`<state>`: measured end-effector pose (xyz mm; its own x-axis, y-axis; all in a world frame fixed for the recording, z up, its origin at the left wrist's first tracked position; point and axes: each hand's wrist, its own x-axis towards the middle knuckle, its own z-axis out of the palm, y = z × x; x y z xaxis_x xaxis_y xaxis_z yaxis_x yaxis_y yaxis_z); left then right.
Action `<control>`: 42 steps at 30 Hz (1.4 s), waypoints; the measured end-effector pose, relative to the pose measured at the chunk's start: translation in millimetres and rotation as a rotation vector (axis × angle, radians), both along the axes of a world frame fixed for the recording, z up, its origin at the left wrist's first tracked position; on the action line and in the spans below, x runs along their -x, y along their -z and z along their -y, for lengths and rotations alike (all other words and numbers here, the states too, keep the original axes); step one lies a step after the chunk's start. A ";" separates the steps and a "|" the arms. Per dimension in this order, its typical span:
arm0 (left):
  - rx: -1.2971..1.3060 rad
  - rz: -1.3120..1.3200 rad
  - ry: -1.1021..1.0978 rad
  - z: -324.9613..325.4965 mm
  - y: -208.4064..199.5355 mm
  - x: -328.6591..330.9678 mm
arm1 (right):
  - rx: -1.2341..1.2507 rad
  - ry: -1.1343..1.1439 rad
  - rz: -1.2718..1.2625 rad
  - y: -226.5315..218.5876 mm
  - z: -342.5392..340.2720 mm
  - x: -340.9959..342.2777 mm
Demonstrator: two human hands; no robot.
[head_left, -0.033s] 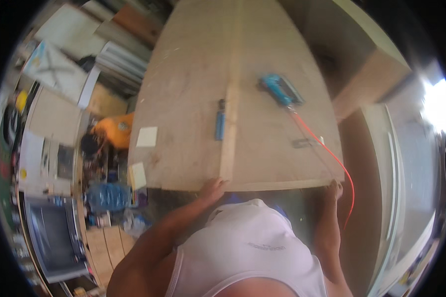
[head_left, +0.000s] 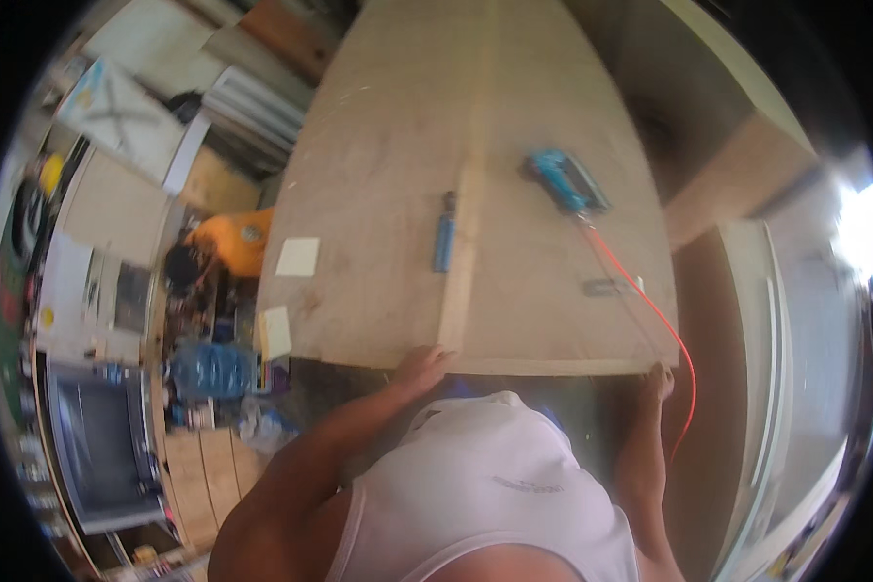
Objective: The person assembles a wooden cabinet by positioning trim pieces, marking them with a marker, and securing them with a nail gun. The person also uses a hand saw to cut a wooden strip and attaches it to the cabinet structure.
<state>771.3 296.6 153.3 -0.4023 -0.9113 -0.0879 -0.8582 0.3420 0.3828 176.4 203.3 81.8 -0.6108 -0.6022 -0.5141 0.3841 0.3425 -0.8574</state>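
A large plywood panel (head_left: 369, 204) stretches away in front of me. One pale wood strip (head_left: 467, 223) runs lengthwise along its middle, and a thin wood strip (head_left: 553, 367) lies along its near edge. My left hand (head_left: 424, 370) is closed at the near edge, where the two strips meet. At the right end of the edge strip, my right hand (head_left: 659, 380) is closed round the corner; its fingertips are partly hidden. A teal air nailer (head_left: 565, 182) with an orange hose (head_left: 650, 303) lies on the panel's right half. Beside the middle strip lies a blue-handled tool (head_left: 443, 241).
Two pale square pieces (head_left: 298, 257) lie at the panel's left edge. To the left are a crouching person in an orange top (head_left: 235, 242), a large blue water bottle (head_left: 209, 371) and an old screen (head_left: 102, 451). Tall wooden cabinet panels (head_left: 713, 320) stand close on the right.
The view has turned slightly, so the panel and tools appear a little farther right. Both hands stay at the near edge.
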 end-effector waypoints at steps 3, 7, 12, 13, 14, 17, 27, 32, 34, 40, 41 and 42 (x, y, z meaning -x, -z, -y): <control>0.145 0.039 0.007 -5.9 18.4 -11.5 | 0.028 -0.040 0.052 7.0 -4.8 13.9; 0.197 0.045 0.018 4.3 7.0 -21.5 | -0.025 -0.371 -0.359 17.1 -16.4 22.1; 0.166 0.010 0.000 19.8 -10.4 -22.3 | -0.061 -0.195 -0.190 1.0 -49.9 19.7; 0.178 0.001 -0.022 22.8 -17.3 -27.5 | 0.087 -0.083 0.034 -18.5 -58.6 -10.0; 0.216 -0.012 -0.020 35.0 -18.8 -31.1 | 0.096 0.047 0.148 -14.2 -67.8 -6.1; 0.321 -0.044 -0.088 77.3 -16.4 -51.0 | -0.007 0.020 0.175 1.3 -112.9 -3.7; 0.093 0.094 -1.502 91.1 30.9 -204.1 | -0.057 0.052 0.281 -8.3 -151.0 -107.5; -0.033 -0.074 -2.162 -34.6 73.4 -354.2 | -0.066 0.168 0.269 -40.6 -165.9 -147.6; 0.024 -0.174 -2.003 -73.0 87.0 -395.2 | 0.057 -0.011 0.202 -39.6 -177.3 -142.2; -0.117 0.157 -1.880 -63.2 104.1 -428.0 | 0.129 0.111 0.268 -91.8 -166.9 -200.3; 0.064 0.063 -1.876 -80.4 113.8 -444.7 | 0.136 0.119 0.339 -73.9 -155.7 -207.0; 0.061 -0.011 -1.872 -66.6 117.1 -437.1 | 0.165 0.167 0.375 -74.7 -147.8 -215.7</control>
